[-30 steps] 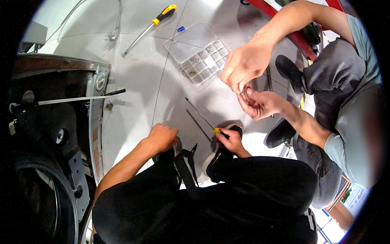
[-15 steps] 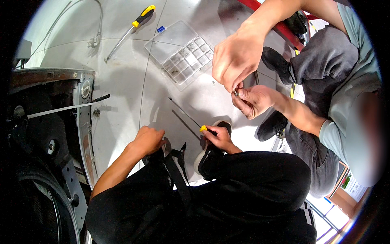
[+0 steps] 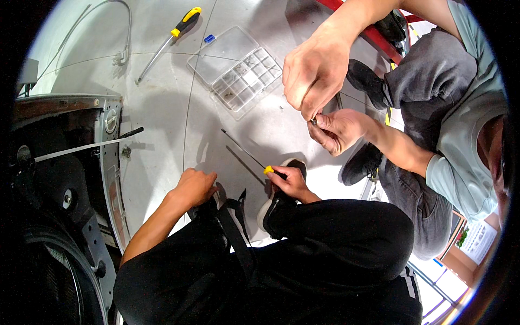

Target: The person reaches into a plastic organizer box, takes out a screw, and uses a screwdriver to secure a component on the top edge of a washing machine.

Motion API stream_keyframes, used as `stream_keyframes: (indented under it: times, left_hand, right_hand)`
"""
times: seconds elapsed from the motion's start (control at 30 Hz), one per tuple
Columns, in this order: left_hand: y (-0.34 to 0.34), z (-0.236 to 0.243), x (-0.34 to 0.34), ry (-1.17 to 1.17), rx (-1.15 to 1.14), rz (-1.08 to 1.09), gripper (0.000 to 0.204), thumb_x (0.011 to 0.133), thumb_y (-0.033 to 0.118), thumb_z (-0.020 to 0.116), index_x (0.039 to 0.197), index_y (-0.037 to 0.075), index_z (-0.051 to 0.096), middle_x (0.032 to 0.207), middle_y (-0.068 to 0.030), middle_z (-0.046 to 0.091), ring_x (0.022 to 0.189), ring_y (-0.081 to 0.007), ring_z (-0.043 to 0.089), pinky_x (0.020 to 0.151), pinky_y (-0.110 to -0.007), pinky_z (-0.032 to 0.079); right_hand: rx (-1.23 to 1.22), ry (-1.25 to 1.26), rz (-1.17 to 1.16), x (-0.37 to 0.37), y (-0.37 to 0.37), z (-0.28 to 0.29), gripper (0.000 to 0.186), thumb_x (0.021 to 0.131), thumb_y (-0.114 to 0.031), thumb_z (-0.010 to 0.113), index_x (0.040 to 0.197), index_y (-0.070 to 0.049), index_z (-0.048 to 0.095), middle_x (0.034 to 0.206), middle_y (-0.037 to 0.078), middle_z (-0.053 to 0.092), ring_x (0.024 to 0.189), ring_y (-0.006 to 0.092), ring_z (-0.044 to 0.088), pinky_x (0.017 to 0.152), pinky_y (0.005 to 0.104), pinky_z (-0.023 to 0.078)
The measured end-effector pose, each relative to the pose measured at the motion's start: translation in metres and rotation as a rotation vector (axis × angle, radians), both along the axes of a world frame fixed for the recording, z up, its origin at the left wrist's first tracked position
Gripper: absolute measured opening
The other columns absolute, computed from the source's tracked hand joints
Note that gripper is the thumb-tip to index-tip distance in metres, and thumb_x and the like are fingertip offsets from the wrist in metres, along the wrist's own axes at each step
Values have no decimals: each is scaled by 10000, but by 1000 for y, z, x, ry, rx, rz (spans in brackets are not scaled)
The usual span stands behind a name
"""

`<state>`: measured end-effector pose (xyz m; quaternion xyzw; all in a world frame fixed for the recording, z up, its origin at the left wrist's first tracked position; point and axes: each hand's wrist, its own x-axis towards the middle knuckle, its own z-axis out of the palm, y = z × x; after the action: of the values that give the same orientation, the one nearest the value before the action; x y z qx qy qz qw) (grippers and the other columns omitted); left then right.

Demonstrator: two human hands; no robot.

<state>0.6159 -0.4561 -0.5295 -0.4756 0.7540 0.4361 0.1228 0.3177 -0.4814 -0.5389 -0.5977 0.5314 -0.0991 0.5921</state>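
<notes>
My right hand [image 3: 291, 181] grips a screwdriver with a yellow-and-black handle [image 3: 269, 169]; its long thin shaft slants up-left over the floor. My left hand [image 3: 198, 185] is curled low at my left shoe, its fingertips hidden. To the right, a co-worker's two hands [image 3: 315, 81] pinch a small metal part [image 3: 314, 122] too small to name. Beyond my hands lies an open clear plastic compartment box [image 3: 246, 80] with small pieces inside. A larger yellow-and-black screwdriver [image 3: 183, 24] lies on the floor at the top.
An appliance [image 3: 111, 157] with an exposed dark drum fills the left side, a strip with a black tip jutting from it. A cable with a plug [image 3: 122, 57] lies beyond it. The co-worker crouches at the right, beside a red frame [image 3: 374, 38].
The whole view has shifted, so the floor items appear further left and up. The co-worker's hands stay together on the small part, moving slightly. My grips look the same.
</notes>
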Motion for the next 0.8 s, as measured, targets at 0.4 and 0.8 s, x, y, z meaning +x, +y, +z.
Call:
stream_keyframes:
  times: [0.4, 0.8]
  left_hand:
    - [-1, 4, 1, 3, 3, 1, 302, 803, 297, 597, 999, 69, 574, 706, -177, 623, 702, -375, 605, 652, -456, 482]
    - [-5, 8, 0, -19, 44, 2, 318, 803, 300, 603, 1014, 63, 575, 721, -192, 625, 718, -386, 604, 663, -458, 481]
  right_hand:
    - [63, 19, -17, 0, -1, 1, 274, 837, -201, 636, 1012, 10, 634, 807, 132, 670, 688, 104, 608, 627, 240, 462]
    - [86, 28, -11, -2, 1, -3, 298, 841, -225, 631, 1019, 13, 631, 768, 114, 661, 667, 72, 569, 615, 232, 451]
